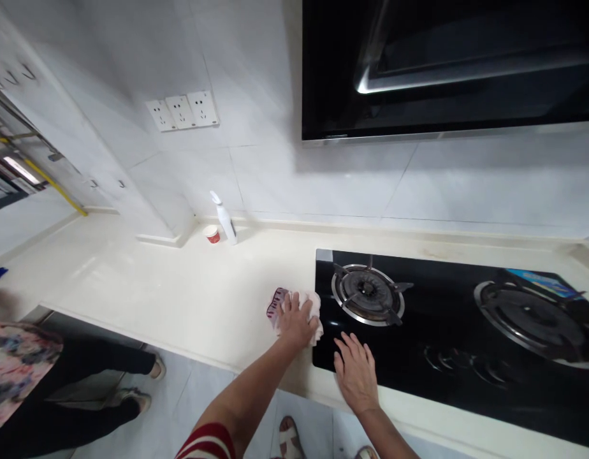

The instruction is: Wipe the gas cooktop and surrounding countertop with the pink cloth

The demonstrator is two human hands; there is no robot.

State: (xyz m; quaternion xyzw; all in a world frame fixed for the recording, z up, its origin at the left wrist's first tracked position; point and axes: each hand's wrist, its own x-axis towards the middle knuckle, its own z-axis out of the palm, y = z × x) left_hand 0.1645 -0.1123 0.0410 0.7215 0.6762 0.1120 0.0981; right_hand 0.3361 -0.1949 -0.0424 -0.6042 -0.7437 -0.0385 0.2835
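My left hand [297,322] presses down on a pale pink and purple cloth [276,306], its fingers curled over the fabric. The cloth lies bunched on the cream countertop [218,290], right beside the left edge of a black gas stove [428,296]. Spread flat, my right hand [357,375] rests at the stove's front left corner with nothing in it. Just behind that hand is the left burner [368,293] with its metal pot support.
Against the wall stand a white spray bottle [226,222] and a small red and white tub [211,234]. A black range hood [447,70] overhangs the stove. At the left, another person [79,376] stands by the counter. Wall sockets [183,111] sit above.
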